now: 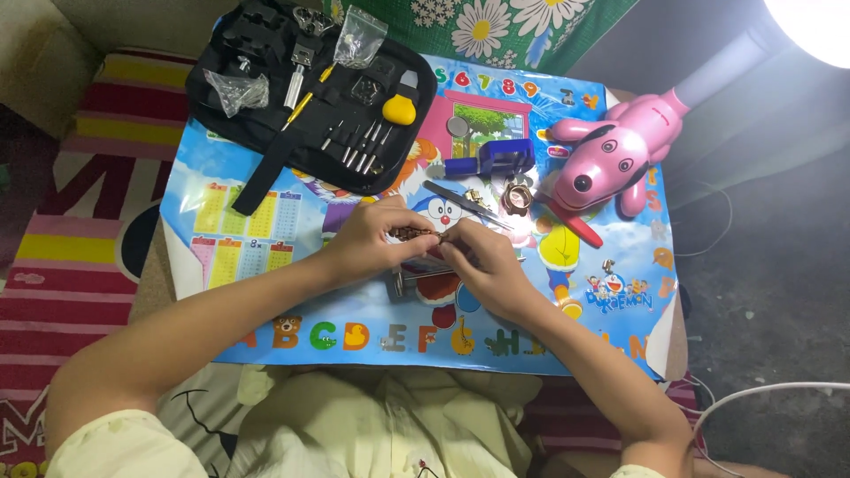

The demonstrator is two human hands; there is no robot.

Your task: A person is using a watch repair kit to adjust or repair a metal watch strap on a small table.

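My left hand (376,239) and my right hand (482,265) meet over the middle of a colourful cartoon mat (266,292). Between their fingertips they pinch a small brownish metal watch band piece (413,234). Just beyond my right hand lie black tweezers (460,202) and a small gold watch case (515,198). A small metal tool (409,281) lies on the mat under my hands, partly hidden.
An open black tool case (266,133) with screwdrivers, a yellow-handled tool (400,108) and plastic bags sits at the back left. A blue holder block (496,159), a pink dog-shaped lamp (620,150) and a red-handled tool (575,228) stand at the back right. Striped fabric lies left of the mat.
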